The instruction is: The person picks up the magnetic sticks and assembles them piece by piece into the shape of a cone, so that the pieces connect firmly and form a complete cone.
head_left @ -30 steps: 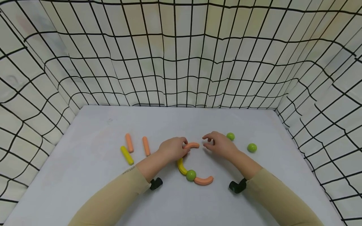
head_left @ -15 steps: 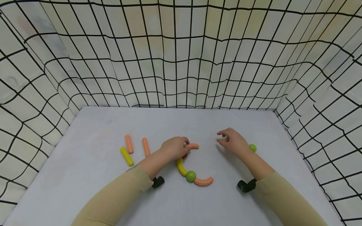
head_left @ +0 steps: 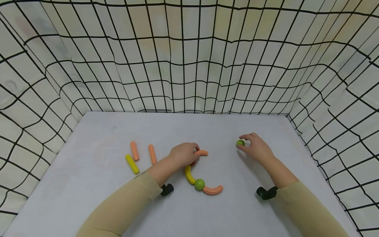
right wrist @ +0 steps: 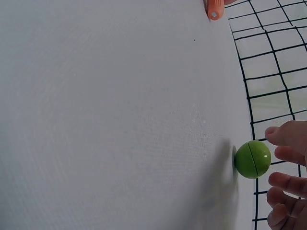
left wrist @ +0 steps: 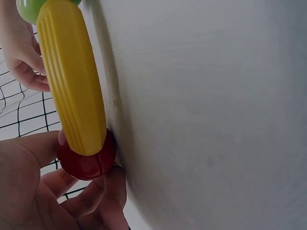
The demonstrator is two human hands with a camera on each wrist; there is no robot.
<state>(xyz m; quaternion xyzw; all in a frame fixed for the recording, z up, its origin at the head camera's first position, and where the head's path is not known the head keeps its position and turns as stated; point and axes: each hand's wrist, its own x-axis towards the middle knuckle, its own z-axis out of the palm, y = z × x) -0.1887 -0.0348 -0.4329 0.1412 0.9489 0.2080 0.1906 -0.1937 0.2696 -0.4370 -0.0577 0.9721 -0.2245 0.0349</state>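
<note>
Pinching red ball (left wrist: 79, 164), left hand (head_left: 183, 154) adjoins crosswise orange piece (head_left: 202, 153); right hand (head_left: 257, 147) parted round green ball (right wrist: 253, 159).

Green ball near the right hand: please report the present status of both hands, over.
Left hand grips red ball. Right hand at green ball, small gap visible. No obstruction seen between them.

Left sleeve (head_left: 124, 204) and right sleeve (head_left: 311, 210) are tan; small dark print (head_left: 140, 174) at left cuff (head_left: 152, 186). Both wrists carry a stubby black unit (head_left: 266, 193). Left hand (head_left: 183, 154), right hand (head_left: 257, 148) bare.
</note>
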